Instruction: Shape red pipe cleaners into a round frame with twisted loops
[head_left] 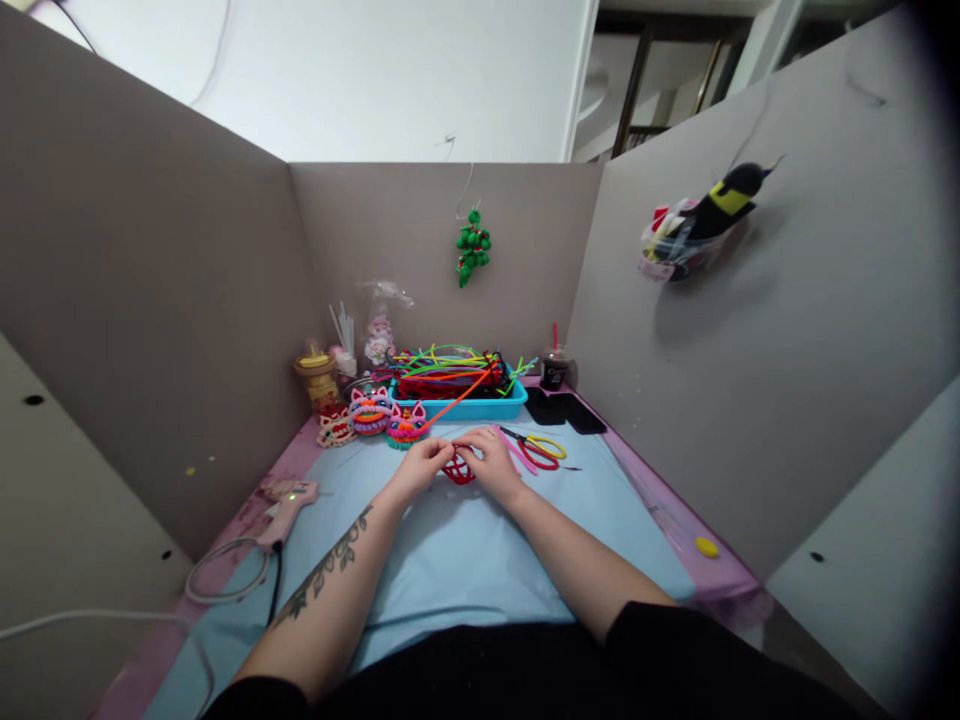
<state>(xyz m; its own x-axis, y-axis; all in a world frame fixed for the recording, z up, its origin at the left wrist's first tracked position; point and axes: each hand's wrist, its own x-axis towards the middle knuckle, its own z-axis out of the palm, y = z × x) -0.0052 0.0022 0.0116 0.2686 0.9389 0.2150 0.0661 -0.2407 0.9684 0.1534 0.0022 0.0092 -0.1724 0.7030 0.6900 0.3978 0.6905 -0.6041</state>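
Between my hands, just above the blue table cover, is a small red lattice [460, 468] that looks bent from pipe cleaners. My left hand [421, 468] pinches its upper left edge with thumb and forefinger. On the other side my right hand [487, 462] curls its fingers over the top right of the lattice. An orange pipe cleaner [459, 398] runs from the blue tray [487, 408] down toward the craft faces, behind my left hand. Right beside my right hand lie pink pipe cleaners [517, 452] and scissors [541, 452] with red and yellow handles.
Several colourful cat-like faces [370, 410] stand at the back left. A pink glue gun [285, 512] with its cable lies on the left. Dark phone-like slabs [566, 410] and a cup with a red straw [555, 370] sit back right. Grey partitions [442, 240] enclose the table.
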